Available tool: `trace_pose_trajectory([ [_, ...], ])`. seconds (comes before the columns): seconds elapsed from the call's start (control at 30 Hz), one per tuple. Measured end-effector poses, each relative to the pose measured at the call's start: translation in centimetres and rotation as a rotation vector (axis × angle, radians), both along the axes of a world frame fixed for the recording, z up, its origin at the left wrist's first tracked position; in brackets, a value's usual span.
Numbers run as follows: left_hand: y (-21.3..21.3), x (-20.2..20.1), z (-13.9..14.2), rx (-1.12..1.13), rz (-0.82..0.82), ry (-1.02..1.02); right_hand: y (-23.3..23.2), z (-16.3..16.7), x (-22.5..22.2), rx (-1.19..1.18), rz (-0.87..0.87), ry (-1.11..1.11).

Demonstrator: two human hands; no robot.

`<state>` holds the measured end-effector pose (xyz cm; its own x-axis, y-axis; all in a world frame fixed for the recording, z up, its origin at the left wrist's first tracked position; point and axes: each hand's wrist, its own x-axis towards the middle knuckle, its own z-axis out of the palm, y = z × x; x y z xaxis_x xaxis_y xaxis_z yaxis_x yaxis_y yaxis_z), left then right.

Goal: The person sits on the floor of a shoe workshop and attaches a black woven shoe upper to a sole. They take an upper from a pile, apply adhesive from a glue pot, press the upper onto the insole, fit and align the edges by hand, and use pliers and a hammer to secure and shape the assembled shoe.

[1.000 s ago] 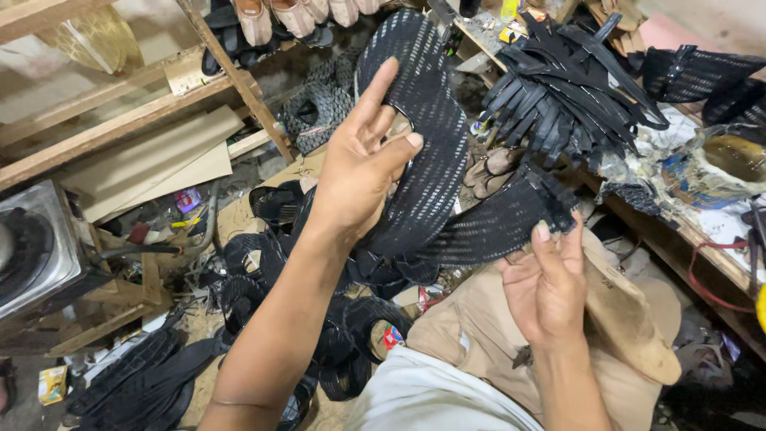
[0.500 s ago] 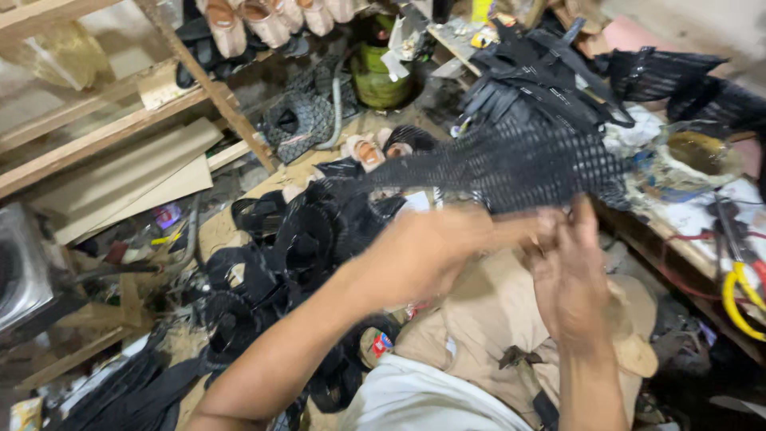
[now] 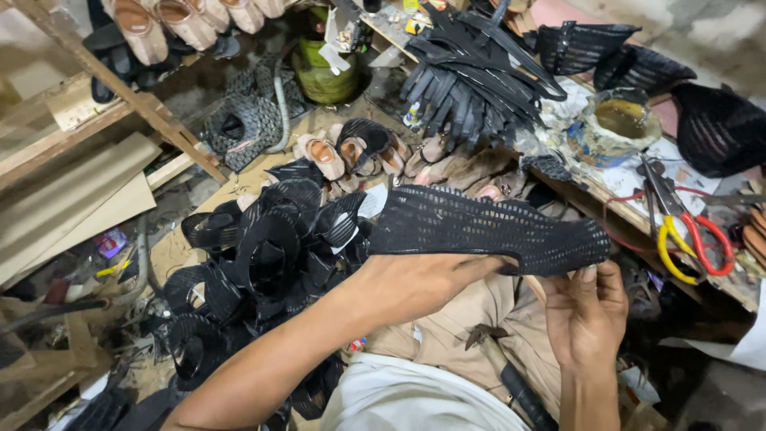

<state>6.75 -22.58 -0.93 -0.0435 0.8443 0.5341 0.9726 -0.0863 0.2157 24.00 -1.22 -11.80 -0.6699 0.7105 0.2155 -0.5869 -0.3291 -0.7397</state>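
Hands grip a black mesh strip [image 3: 487, 227] level: left hand [image 3: 415, 283] pinching mid-edge, right hand [image 3: 586, 307] (at three o'clock) clamping its end, keeping it taut.

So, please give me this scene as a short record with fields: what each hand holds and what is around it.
left hand: grips the black woven piece near its middle
right hand: pinches the same piece at its right end
below hands: heap of black straps on the floor
bench at right: pliers with red and yellow handles, glue pot
top left: tan shoes in a row
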Motion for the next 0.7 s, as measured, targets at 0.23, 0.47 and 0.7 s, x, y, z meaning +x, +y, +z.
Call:
trace_pose_trajectory([
  [0.23,1.1,0.2,0.6,-0.292,0.046,-0.349,-0.6,1.7,0.5,0.021,-0.057,-0.082],
  [0.47,-1.9,-7.7,-7.9,-0.56,0.41,-0.127,-0.8,3.9,-3.2,0.471,-0.039,-0.478],
  [0.7,-15.1,-14.4,-26.6,-0.782,1.118,-0.348,0.6,2.3,-1.5,0.496,-0.201,-0.729],
])
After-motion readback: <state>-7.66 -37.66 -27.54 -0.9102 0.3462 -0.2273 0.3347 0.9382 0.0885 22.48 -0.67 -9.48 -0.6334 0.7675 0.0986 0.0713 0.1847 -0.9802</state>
